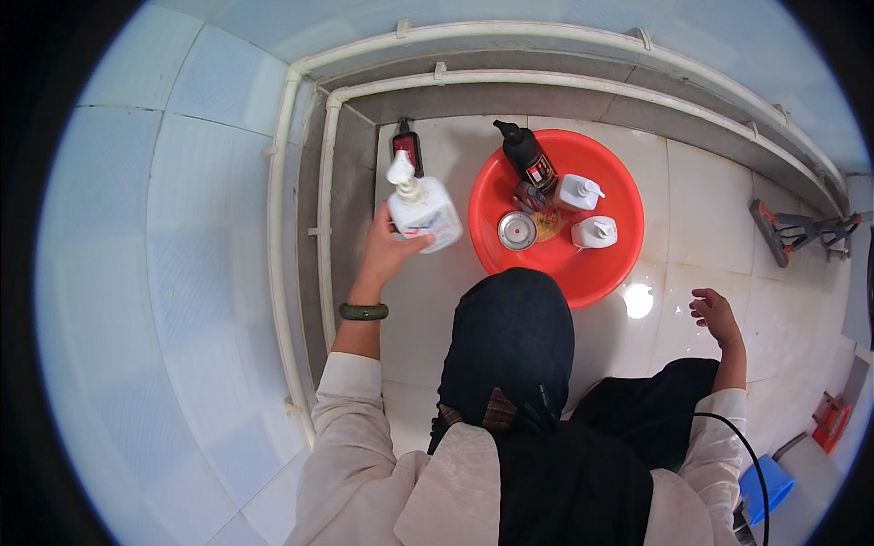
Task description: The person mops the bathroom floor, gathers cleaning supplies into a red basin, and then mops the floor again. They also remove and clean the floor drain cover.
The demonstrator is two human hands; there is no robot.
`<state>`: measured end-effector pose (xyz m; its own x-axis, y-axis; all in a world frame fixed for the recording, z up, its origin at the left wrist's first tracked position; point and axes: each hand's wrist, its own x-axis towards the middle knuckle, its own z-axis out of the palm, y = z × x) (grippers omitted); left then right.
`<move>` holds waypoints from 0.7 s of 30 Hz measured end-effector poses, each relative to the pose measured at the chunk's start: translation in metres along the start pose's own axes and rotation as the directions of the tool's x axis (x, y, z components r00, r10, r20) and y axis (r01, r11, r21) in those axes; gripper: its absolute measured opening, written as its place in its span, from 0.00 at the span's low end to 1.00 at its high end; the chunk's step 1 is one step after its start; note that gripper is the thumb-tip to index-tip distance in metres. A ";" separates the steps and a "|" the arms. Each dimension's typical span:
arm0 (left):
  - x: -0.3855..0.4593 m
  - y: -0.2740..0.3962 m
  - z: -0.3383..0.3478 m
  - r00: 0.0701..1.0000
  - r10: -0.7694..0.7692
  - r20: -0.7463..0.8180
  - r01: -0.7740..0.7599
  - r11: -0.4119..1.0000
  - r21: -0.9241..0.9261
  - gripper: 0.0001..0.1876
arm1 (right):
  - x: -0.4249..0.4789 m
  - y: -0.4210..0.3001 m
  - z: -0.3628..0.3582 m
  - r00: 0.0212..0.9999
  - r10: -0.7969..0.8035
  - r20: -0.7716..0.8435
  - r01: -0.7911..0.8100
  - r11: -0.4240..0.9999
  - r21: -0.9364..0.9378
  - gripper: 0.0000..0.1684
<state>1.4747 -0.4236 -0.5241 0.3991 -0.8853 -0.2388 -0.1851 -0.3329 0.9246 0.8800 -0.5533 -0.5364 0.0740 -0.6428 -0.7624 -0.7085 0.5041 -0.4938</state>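
My left hand (390, 247) grips a white pump bottle (427, 213) near its base, holding it left of a red plastic basin (481, 239). Behind that bottle, a dark pump bottle with a red label (407, 145) is near the wall ledge. My right hand (713, 314) is off to the right with bent fingers, nothing seen in it. In the basin are a black pump bottle (529, 157) leaning on the rim, two white pump bottles (579, 192) (595, 233), a round metal lid or dish (517, 231) and a small dark patterned container (529, 198).
White pipes (478, 77) run along the tiled walls at the left and far side. A grey and orange squeegee or mop head (775, 232) lies at the right. Lower right are a blue plastic container (768, 488) and a red object (831, 422). The floor tiles (703, 286) look wet.
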 end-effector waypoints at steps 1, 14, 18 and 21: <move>-0.002 0.009 0.013 0.995 0.007 0.096 -0.006 1.000 -0.015 0.35 | 0.001 -0.001 -0.002 1.000 0.004 -0.006 -0.004 1.000 -0.006 0.18; 0.036 -0.073 0.236 0.735 0.144 0.663 -0.403 0.879 0.256 0.37 | -0.024 0.016 -0.022 0.999 0.036 -0.039 -0.032 0.996 0.078 0.17; 0.047 -0.093 0.254 0.783 0.231 0.578 -0.431 0.870 0.237 0.35 | -0.031 0.021 -0.025 0.998 0.049 -0.028 -0.046 0.994 0.101 0.17; 0.055 -0.091 0.256 0.841 0.238 0.485 -0.412 0.863 0.291 0.39 | -0.030 0.022 -0.028 0.999 0.041 -0.020 -0.038 0.994 0.106 0.17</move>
<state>1.2834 -0.5257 -0.6971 -0.1441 -0.9817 -0.1247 -0.5858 -0.0169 0.8103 0.8429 -0.5389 -0.5127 0.0311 -0.6332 -0.7733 -0.6324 0.5867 -0.5058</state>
